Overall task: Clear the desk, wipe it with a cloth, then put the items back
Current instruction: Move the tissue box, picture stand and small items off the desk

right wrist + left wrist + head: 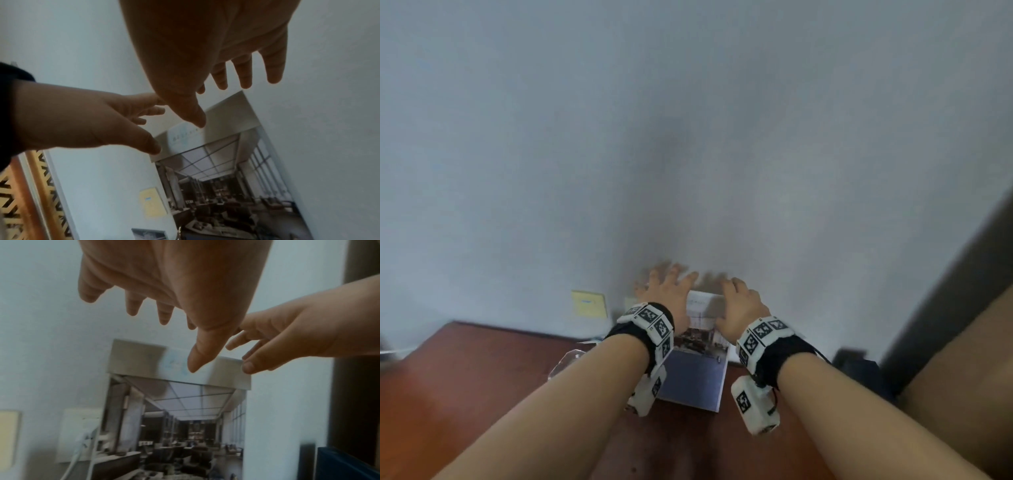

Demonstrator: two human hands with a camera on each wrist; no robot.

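Note:
A booklet (pixel 698 363) with a photo of an office interior on its cover leans upright against the pale wall, its lower edge on the reddish-brown desk (pixel 465 377). My left hand (pixel 667 291) hovers at its top left corner with fingers spread and holds nothing. My right hand (pixel 739 305) is at the top right corner, fingers straight. In the left wrist view my left hand (pixel 174 280) has its thumb over the top band of the booklet (pixel 179 418), while the thumb of my right hand (pixel 298 331) is at the corner. Whether either thumb touches it I cannot tell.
A yellow wall plate (pixel 589 303) and a white socket (pixel 80 433) with a cable sit left of the booklet. A clear faceted object (pixel 566 365) lies on the desk at the left. A dark object (pixel 856 366) stands at the right.

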